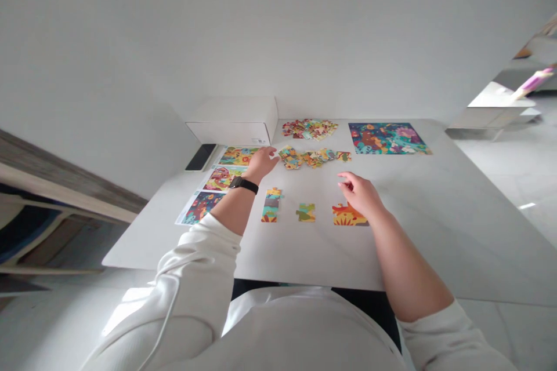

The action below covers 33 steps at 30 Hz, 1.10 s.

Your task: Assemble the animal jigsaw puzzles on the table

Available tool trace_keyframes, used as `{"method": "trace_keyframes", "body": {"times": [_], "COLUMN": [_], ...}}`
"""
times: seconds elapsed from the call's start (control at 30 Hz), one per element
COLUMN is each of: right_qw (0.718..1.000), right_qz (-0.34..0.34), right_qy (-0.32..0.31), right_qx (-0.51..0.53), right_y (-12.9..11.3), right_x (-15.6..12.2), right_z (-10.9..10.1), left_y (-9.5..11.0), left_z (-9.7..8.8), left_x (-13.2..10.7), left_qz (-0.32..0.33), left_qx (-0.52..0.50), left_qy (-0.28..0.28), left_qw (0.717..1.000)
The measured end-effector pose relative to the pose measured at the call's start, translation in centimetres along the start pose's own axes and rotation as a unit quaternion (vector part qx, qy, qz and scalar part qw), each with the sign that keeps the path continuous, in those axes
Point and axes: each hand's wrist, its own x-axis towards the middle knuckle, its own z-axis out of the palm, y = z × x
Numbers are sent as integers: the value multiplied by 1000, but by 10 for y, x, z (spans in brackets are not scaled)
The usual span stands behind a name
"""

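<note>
L hand [262, 162] nr mixed pcs [290, 158]; R hand [362, 194] by orange pcs [348, 217]

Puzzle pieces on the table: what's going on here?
A person has both hands over puzzle pieces on a white table. The left hand is beside the nearer pile; whether it touches is unclear. The right hand partly hides the orange section, and no piece shows in either hand. Left of that section lie a small green section and a tall strip. Another pile sits further back.
</note>
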Motion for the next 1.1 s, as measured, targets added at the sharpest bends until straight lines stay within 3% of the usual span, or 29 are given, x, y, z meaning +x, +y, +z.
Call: {"method": "trace_keyframes", "body": {"times": [0.3,0.43,0.5,0.63,0.83,0.97,1.1], "right_qw": [1000,1000,1000,1000,999,999,997], "right_qz": [5,7,6,2,-5,11,32], "right_qy": [-12,-13,-12,-8,30,52,65], "right_qx": [-3,-5,-4,0,9,2,15], "right_y": [-3,-5,-5,-2,8,14,16], "right_x": [0,-1,-1,-1,2,5,6], "right_z": [1,-1,-1,0,4,1,-3], "left_y": [22,30,29,23,26,40,59], "left_z": [12,11,11,10,-1,-6,-6], "left_x": [25,33,35,37,29,8,-25], "left_qz": [28,10,-13,-40,-59,-53,-30], "left_qx": [53,77,62,-14,-163,-271,-386], "left_qy": [-42,-108,-97,-49,-41,-55,-99], "left_qw": [997,991,993,998,984,960,916]}}
